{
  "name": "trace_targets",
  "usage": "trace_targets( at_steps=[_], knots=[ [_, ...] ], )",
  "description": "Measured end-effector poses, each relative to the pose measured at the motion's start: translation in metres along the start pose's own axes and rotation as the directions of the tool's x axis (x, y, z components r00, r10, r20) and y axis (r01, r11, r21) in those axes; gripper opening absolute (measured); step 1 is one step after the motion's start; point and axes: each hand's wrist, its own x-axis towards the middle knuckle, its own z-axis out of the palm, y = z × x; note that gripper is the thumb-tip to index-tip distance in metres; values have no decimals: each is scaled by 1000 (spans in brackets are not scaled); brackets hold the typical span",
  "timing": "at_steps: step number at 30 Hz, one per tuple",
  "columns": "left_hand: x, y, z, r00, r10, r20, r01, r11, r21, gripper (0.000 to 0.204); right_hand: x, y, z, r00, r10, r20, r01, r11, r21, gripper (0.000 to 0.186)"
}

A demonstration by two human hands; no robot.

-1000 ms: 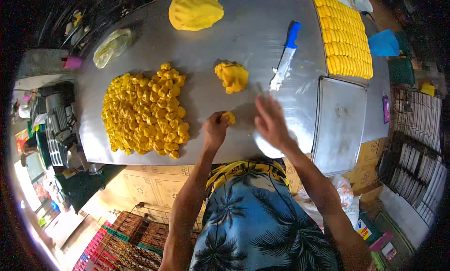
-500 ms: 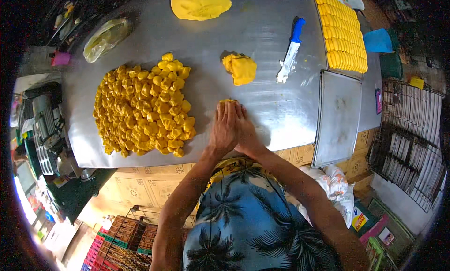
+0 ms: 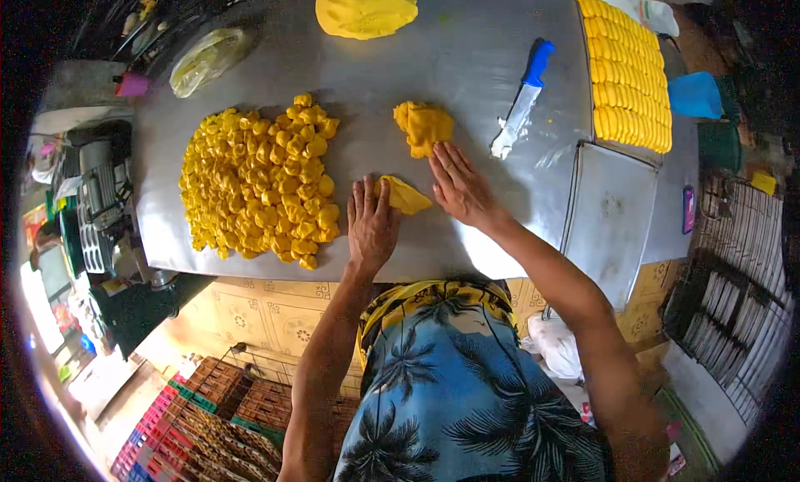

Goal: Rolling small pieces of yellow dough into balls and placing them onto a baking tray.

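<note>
A flattened yellow dough piece (image 3: 406, 196) lies on the metal table near its front edge. My left hand (image 3: 372, 228) rests palm down at its left side, fingers stretched out and thumb at the dough's edge. My right hand (image 3: 467, 190) reaches forward with fingers extended, its fingertips at the lower edge of a darker yellow lump (image 3: 425, 128); whether they touch it I cannot tell. Neither hand holds anything. Left of my hands is a wide heap of small yellow dough pieces (image 3: 258, 182). A large smooth dough mass (image 3: 367, 9) sits at the far side.
A blue-handled knife (image 3: 525, 99), its blade smeared white, lies right of the lump. A tray of shaped yellow pieces in rows (image 3: 629, 74) stands at the far right, with a bare metal tray (image 3: 612, 219) nearer me. A plastic bag (image 3: 207, 61) lies far left on the table (image 3: 492, 32).
My hands were pressed together over the dough; now they are apart. The dough piece shows flattened, and my right hand has moved forward and right to the lump.
</note>
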Motion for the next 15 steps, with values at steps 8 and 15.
trace_targets(
  at_steps=[8,15],
  knots=[
    [18,-8,7,987,-126,-102,118,990,-82,70,-8,-1,-6,971,50,233,-42,998,-38,58],
    [15,-26,5,996,36,-78,-34,999,24,66,1,-57,1,921,103,375,-215,938,271,59]
  ],
)
